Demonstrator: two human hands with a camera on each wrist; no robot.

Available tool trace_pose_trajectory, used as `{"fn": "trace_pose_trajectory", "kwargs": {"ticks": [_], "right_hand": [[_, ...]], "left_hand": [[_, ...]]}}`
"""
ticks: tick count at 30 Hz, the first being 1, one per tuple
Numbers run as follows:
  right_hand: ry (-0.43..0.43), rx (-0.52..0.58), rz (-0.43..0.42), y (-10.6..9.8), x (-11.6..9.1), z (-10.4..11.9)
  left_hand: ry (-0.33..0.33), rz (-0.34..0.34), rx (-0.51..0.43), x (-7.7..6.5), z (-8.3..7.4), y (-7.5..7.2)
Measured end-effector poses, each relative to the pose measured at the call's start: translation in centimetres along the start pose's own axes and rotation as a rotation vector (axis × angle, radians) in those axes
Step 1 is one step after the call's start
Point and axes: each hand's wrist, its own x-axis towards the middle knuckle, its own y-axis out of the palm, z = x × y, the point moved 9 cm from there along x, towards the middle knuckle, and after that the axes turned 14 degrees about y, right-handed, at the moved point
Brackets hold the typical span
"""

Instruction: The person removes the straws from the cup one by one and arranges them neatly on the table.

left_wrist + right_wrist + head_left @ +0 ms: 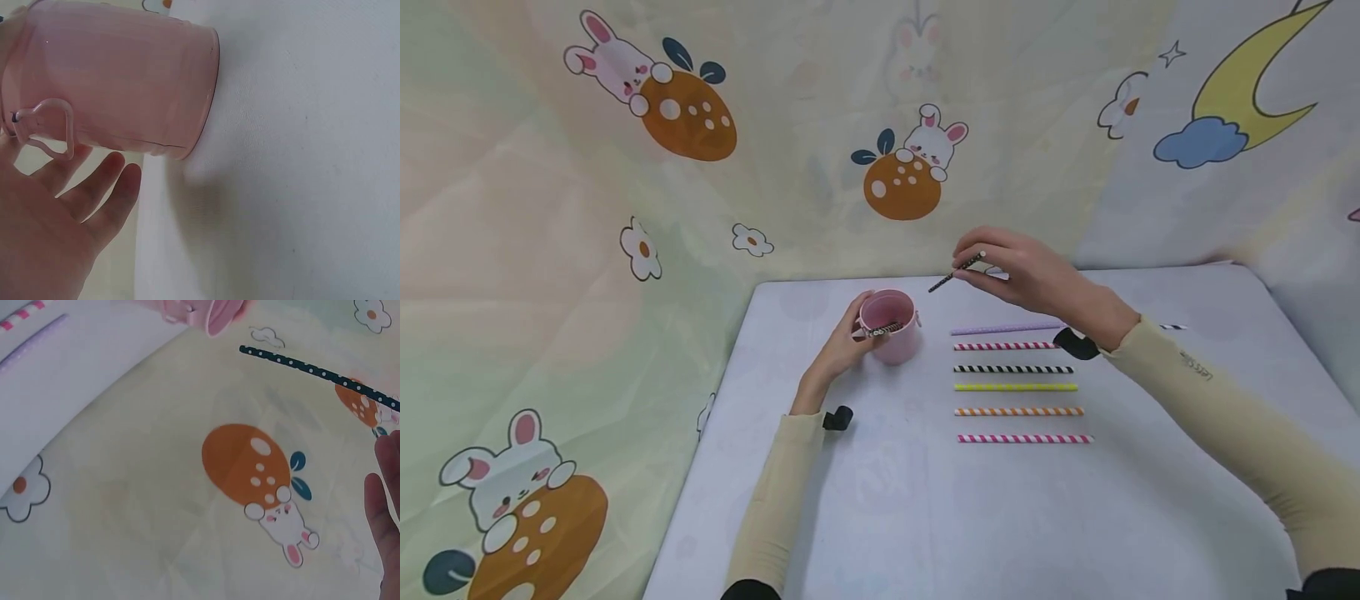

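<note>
My left hand (841, 346) grips a small pink bucket (897, 346) at its rim. The left wrist view shows the bucket's wall (125, 75) and a wire side handle (53, 128), some fingers spread beside it. Dark patterned straws (886, 330) show inside the mouth. Up and to the right of the bucket, my right hand (1018, 271) pinches a black paper straw with white dots (957, 272). Its lower end slants down toward the bucket. In the right wrist view the dotted straw (300, 365) stretches out past the fingers, apart from the bucket's rim (222, 319).
Several paper straws lie in a column on the white table: purple (1007, 330), red-striped (1003, 346), black-striped (1012, 369), yellow-green (1015, 387), orange-striped (1018, 412) and pink-striped (1025, 439). A black-and-white straw end (1174, 327) shows beyond my right forearm. A rabbit-print cloth (805, 150) hangs behind the table.
</note>
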Motion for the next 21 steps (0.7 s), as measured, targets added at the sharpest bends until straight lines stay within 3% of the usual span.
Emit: {"fn": "trace_pose_trajectory", "kwargs": {"ticks": [21], "right_hand": [[0.067, -0.224, 0.091, -2.9, -3.6, -3.2]], "left_hand": [[-0.018, 0.012, 0.009, 0.1, -0.3, 0.0]]}}
